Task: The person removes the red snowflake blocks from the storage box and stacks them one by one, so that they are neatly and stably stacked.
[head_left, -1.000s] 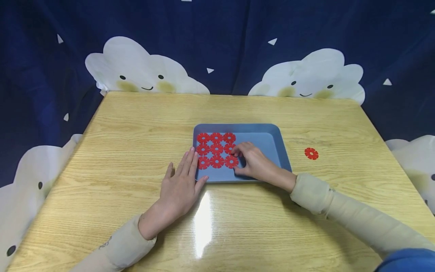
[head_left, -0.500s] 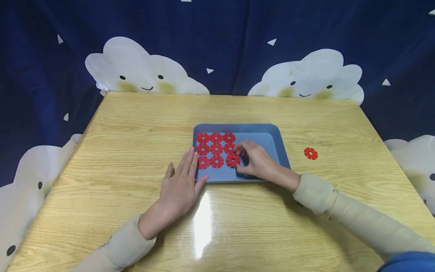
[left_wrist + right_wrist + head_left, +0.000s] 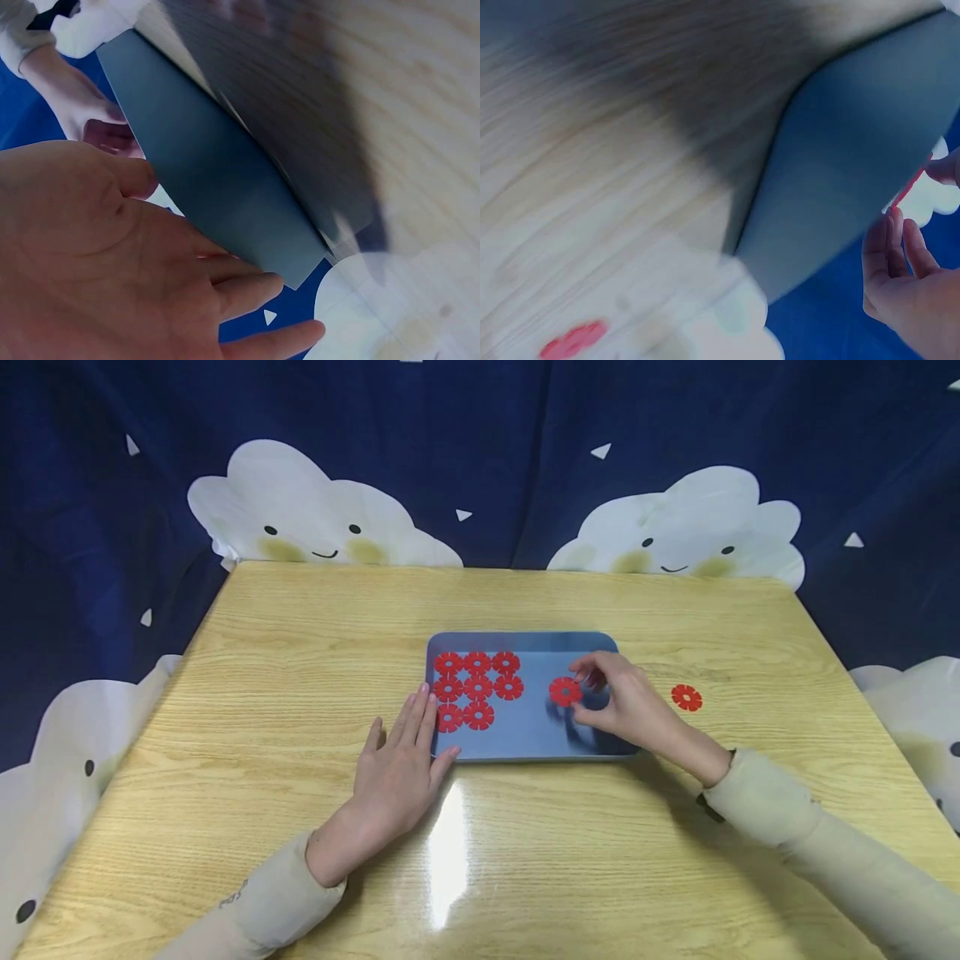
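Head view: blue curtain (image 3: 504, 435) backs the wooden table (image 3: 300, 635), left hand (image 3: 397, 770) spread, right hand (image 3: 632, 700) pinching a red disc (image 3: 558, 697).

Red notched disc (image 3: 566, 699) above blue tray (image 3: 510, 743); eight flat discs (image 3: 478, 696) inside.

In the head view, my bare right hand (image 3: 641, 706) partly hides the blue rectangular tray (image 3: 510, 747); my beige right sleeve (image 3: 817, 831) is cut off, lower right.

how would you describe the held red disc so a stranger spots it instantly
On the wooden table, find the blue tray, then the right hand over its right end. That hand pinches the red notched disc, the only one held; eight discs lie in the tray, another outside.
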`<act>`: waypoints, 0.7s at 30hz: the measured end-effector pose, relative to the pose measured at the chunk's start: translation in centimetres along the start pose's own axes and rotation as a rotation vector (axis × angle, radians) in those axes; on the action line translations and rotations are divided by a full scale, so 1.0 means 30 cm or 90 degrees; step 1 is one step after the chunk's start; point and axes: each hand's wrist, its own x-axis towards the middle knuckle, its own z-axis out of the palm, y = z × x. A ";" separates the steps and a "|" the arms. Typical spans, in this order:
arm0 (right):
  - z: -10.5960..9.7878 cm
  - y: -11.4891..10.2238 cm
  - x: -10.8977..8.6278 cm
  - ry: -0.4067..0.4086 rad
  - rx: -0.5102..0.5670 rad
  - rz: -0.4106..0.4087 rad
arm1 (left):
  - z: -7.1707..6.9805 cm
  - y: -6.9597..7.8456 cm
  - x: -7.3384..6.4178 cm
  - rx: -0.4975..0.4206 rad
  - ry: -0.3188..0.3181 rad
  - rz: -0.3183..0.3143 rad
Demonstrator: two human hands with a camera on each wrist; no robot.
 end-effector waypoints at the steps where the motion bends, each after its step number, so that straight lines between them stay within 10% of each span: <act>1: -0.015 0.008 -0.011 0.005 -0.003 0.005 | 0.000 0.000 0.000 0.002 -0.001 0.000; 21: -0.229 0.257 -0.234 0.092 -0.086 0.132 | 0.001 0.000 0.003 0.007 -0.004 0.001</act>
